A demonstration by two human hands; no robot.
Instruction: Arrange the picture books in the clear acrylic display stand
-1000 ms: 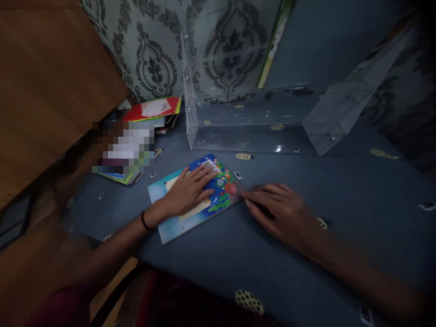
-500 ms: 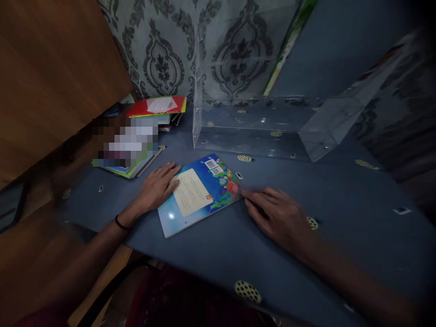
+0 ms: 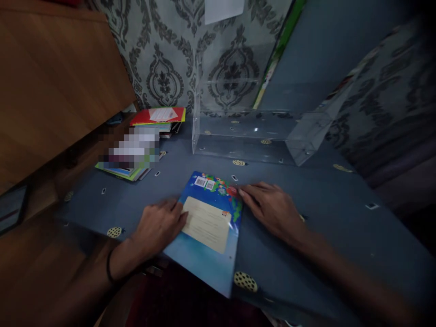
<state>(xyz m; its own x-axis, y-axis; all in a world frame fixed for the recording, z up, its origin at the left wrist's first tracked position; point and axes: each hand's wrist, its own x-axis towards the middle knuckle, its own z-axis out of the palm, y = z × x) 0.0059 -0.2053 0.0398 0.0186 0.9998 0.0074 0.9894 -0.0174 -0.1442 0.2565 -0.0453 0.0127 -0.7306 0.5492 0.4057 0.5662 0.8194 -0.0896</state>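
Observation:
A thin children's book (image 3: 202,252) lies with its back cover up, showing blue sea art, a cream text panel and barcode labels. Its near end reaches past the front edge of the table. My left hand (image 3: 155,227) grips the left edge, thumb on the cover and the other fingers curled, partly hidden. At the upper right edge, my right hand (image 3: 269,204) has its thumb and forefinger closed on the book; the fingertips under it cannot be seen. A dark band (image 3: 109,268) circles my left wrist.
Behind the book stands a clear acrylic rack (image 3: 238,147) on the blue patterned table (image 3: 340,218). Two piles of books are at the back left, one topped by a red folder (image 3: 139,117), the nearer one (image 3: 126,171) partly blurred. A wooden cabinet (image 3: 61,72) borders the left side.
The book has turned clockwise and come nearer to me, its lower end now over the table's edge. My left hand has moved down with it; the right stays near the upper right corner.

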